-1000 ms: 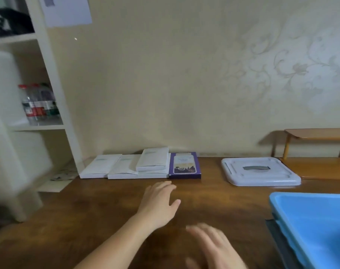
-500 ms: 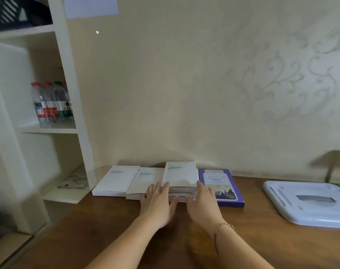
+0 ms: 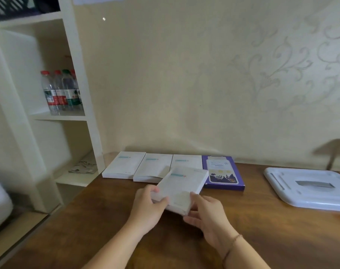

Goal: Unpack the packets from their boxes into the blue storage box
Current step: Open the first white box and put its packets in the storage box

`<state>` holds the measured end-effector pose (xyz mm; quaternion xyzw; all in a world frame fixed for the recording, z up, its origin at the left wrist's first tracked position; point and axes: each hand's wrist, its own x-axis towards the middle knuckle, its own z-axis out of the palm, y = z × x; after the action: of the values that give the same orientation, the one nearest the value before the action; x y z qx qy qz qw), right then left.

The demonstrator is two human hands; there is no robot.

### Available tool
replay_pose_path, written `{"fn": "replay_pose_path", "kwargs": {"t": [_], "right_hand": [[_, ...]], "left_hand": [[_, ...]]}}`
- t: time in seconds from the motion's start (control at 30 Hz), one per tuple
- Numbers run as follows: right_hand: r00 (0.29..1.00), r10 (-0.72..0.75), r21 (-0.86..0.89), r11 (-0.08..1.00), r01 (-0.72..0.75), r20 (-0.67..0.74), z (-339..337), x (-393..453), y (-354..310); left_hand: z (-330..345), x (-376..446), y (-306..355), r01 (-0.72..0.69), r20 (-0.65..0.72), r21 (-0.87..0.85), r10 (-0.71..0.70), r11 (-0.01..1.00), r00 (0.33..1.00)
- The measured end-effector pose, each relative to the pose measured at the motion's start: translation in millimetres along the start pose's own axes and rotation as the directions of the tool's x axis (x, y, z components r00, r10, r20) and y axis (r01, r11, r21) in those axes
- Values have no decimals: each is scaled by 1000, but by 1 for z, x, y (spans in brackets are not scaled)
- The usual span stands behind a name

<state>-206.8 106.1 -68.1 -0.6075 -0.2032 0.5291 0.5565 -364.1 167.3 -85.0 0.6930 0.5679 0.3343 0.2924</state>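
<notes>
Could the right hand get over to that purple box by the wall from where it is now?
Probably yes, once freed. The purple box lies flat on the table just beyond the right hand with nothing between them, but that hand and the left hand both hold the white box.

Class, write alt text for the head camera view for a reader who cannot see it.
Two bare hands, left hand and right hand, hold a flat white cardboard box above a brown wooden table. Behind it, three more white boxes and a purple box line the wall; a white plastic lid lies right.

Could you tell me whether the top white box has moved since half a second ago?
Yes. The white box has come off the stack toward the person, nearer than the purple box, held by both hands.
</notes>
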Motion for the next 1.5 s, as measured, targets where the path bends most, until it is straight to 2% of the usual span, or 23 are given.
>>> {"fn": "replay_pose_path", "kwargs": {"t": [0.1, 0.2, 0.3, 0.37, 0.43, 0.5, 0.53, 0.6, 0.63, 0.67, 0.73, 0.77, 0.8, 0.83, 0.87, 0.9, 0.93, 1.03, 1.13, 1.27, 1.3, 1.4, 1.5], "right_hand": [[998, -43, -139, 989, 49, 46, -4, -18, 11], [979, -202, -163, 967, 198, -10, -7, -41, 16], [861, -509, -306, 820, 483, -5, -4, -82, 23], [767, -633, -338, 702, 627, 106, -2, -113, 30], [667, -703, -433, 536, 725, 246, -1, -131, 38], [551, -713, -537, 286, 794, 434, -2, -139, 43], [515, -694, -532, 221, 817, 502, -5, -139, 43], [501, -656, -508, 202, 837, 564, -16, -140, 36], [503, -660, -507, 208, 837, 559, -24, -141, 32], [469, -722, -505, 191, 842, 508, -31, -140, 29], [322, -890, -545, 103, 832, 323, -47, -132, 24], [289, -931, -563, 120, 817, 221, -56, -129, 19], [324, -933, -545, 193, 816, 155, -64, -128, 12], [409, -904, -471, 307, 827, 128, -70, -130, 5], [517, -843, -352, 443, 825, 151, -75, -131, -1], [590, -782, -232, 547, 805, 203, -79, -130, -4], [597, -763, -161, 575, 802, 250, -81, -131, -5], [561, -786, -108, 554, 826, 259, -83, -132, -4], [563, -796, -61, 565, 823, 223, -86, -131, -1], [568, -808, -222, 532, 817, 156, -85, -134, 3], [547, -827, -290, 496, 819, 131, -84, -136, 3], [393, -916, -531, 290, 796, 88, -78, -144, -3], [317, -940, -599, 184, 780, 123, -73, -150, -8]], "left_hand": [[-16, -33, 5, -31, 113, 76, 22, 997, 993], [-32, -69, 13, -129, 338, 217, 49, 968, 940], [-34, -106, 31, -271, 423, 195, 169, 943, 890], [-24, -120, 39, -264, 246, 70, 240, 962, 939], [-20, -126, 41, -137, 23, -228, 146, 964, 989], [-25, -128, 35, -51, -16, -454, 49, 889, 999], [-30, -129, 30, -37, -7, -518, 39, 855, 999], [-42, -133, 19, 36, 88, -646, 28, 763, 996], [-48, -135, 14, 87, 169, -688, 42, 720, 985], [-51, -138, 9, 127, 241, -704, 68, 699, 968], [-59, -141, 1, 161, 344, -712, 141, 683, 928], [-64, -142, -1, 168, 388, -723, 193, 670, 901], [-68, -144, -3, 171, 423, -734, 245, 658, 872], [-70, -146, -4, 166, 442, -737, 281, 655, 852], [-72, -148, -4, 167, 454, -736, 296, 656, 841], [-73, -149, -5, 172, 466, -733, 302, 659, 832], [-73, -149, -5, 182, 482, -732, 310, 657, 819], [-74, -150, -6, 223, 530, -722, 317, 655, 787], [-77, -150, -6, 223, 553, -694, 309, 685, 773], [-77, -150, -4, 186, 526, -687, 304, 702, 794], [-76, -151, -3, 189, 515, -697, 300, 692, 803], [-75, -155, 3, 174, 507, -713, 328, 679, 797], [-74, -160, 10, 166, 514, -703, 334, 691, 790]]}}
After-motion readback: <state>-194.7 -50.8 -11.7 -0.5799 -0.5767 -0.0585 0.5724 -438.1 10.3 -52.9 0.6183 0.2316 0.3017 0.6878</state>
